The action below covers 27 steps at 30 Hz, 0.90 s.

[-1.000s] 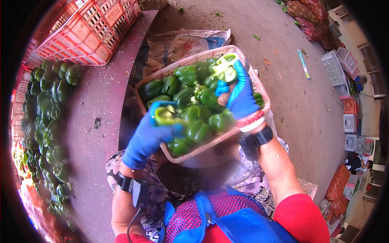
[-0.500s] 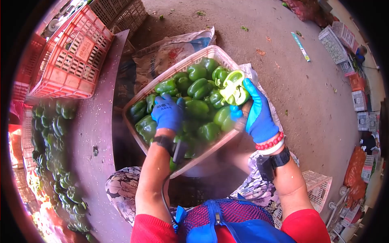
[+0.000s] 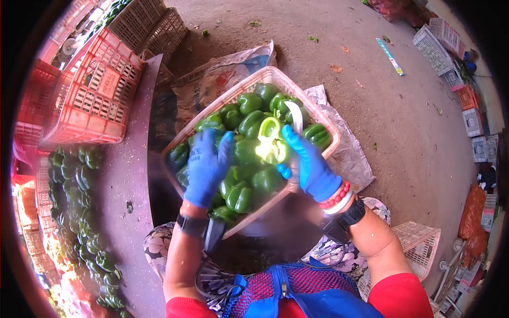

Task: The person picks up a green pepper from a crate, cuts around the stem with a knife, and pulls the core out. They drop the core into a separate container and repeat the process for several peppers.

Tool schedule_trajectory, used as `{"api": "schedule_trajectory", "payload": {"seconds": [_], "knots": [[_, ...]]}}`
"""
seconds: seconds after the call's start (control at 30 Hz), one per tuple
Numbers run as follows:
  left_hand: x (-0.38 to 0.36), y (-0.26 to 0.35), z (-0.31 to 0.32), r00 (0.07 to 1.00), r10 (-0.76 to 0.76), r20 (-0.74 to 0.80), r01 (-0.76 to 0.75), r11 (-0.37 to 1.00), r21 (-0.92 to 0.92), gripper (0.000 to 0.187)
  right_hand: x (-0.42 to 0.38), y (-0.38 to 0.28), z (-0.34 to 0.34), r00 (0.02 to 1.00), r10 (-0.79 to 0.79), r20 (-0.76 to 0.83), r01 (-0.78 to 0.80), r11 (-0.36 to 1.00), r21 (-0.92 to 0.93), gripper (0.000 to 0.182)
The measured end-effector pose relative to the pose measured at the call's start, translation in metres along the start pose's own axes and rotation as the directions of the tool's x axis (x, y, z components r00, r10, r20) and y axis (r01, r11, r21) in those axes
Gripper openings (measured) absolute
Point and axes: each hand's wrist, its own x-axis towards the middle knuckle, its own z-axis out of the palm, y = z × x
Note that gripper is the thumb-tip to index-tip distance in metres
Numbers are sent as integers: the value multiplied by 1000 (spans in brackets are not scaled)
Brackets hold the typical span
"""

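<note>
A pink crate point(image 3: 318, 114) full of green peppers point(image 3: 249, 103) sits tilted in front of me. Over its left part is my left hand point(image 3: 208, 167), blue-gloved, thumb and fingers apart, holding nothing. My right hand point(image 3: 314, 167), also gloved, is closed at the crate's right side around a knife, whose pale curved blade point(image 3: 295, 116) stands out beyond the fingers; the handle is mostly hidden. A cut-open pepper point(image 3: 271, 142) with its pale inside showing lies just left of the right fingertips. Whether those fingers touch it is unclear.
Pink crates point(image 3: 108, 85) stand at the upper left, above a long row of green peppers point(image 3: 85, 212). Sacking point(image 3: 212, 74) lies beyond and beside the crate. An empty-looking crate point(image 3: 419, 244) is at the lower right. More crates point(image 3: 435, 50) and orange sacks point(image 3: 472, 212) line the right.
My left hand has drawn back from the peppers and its fingers have spread. My right hand has moved left and down with the cut pepper, and the knife blade now shows.
</note>
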Motion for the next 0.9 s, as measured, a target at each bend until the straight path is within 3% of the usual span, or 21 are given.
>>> {"api": "schedule_trajectory", "payload": {"seconds": [0.03, 0.1, 0.13, 0.17, 0.2, 0.23, 0.27, 0.3, 0.37, 0.4, 0.43, 0.5, 0.53, 0.63, 0.7, 0.77, 0.8, 0.9], "knots": [[-15, 18, -8, 994, 11, 110, 23, 952, -306, 49, 1, 7, 2, 998, -55, -12, 54, 997, -54, 36], [-43, 37, -8, 936, -75, 345, 300, 684, -665, 52, 7, 29, 13, 987, -161, -6, 158, 974, -165, 37], [-51, 32, -8, 917, -42, 396, 329, 640, -694, 49, 4, 37, 23, 954, -298, 42, 296, 903, -312, 40], [-58, 27, -9, 895, -9, 446, 363, 595, -717, 46, -11, 39, 25, 982, -179, 65, 191, 897, -400, 44], [-66, 22, -9, 869, 23, 494, 401, 551, -732, 43, -15, 45, 29, 948, -283, 145, 317, 802, -506, 45], [-74, 28, -22, 805, 43, 592, 531, 393, -751, 41, -18, 52, 32, 935, -299, 192, 355, 757, -549, 45], [-80, 11, -13, 882, 186, 433, 239, 614, -752, 35, -23, 57, 35, 936, -274, 222, 353, 744, -567, 46], [-84, 0, -8, 914, 319, 251, -84, 754, -651, 32, -26, 62, 37, 947, -224, 229, 316, 770, -555, 47], [-88, -19, -1, 831, 540, 130, -453, 795, -403, 34, -27, 66, 39, 978, -99, 186, 177, 866, -468, 46], [-87, -8, 0, 885, 303, 354, 69, 666, -743, 36, -26, 65, 40, 986, -38, 162, 102, 907, -409, 45], [-87, 3, 1, 842, 34, 539, 519, 224, -825, 38, -24, 61, 42, 990, 69, 125, -28, 954, -300, 44], [-80, 3, 7, 866, -1, 501, 491, 199, -848, 37, -17, 60, 56, 993, 111, -48, -117, 982, -151, 37], [-75, 11, -5, 872, -79, 483, 478, 353, -805, 32, -7, 67, 53, 990, 130, -48, -134, 987, -92, 36], [-71, 1, 3, 984, -86, 155, 164, 774, -612, 27, 11, 83, 54, 992, 88, -88, -90, 996, -17, 34], [-72, 3, 0, 1000, -15, 0, 14, 904, -427, 27, 19, 93, 56, 991, 5, -133, -6, 1000, -2, 32], [-76, 9, -12, 996, 76, -46, -83, 979, -188, 28, 22, 99, 47, 958, -285, -24, 239, 845, -479, 35], [-75, 5, -8, 969, 185, -165, -203, 973, -105, 34, 24, 100, 50, 971, -233, -58, 192, 897, -397, 36], [-73, 0, -18, 888, 377, -264, -370, 926, 79, 29, 29, 95, 80, 993, -68, -97, 55, 990, -126, 37]]}}
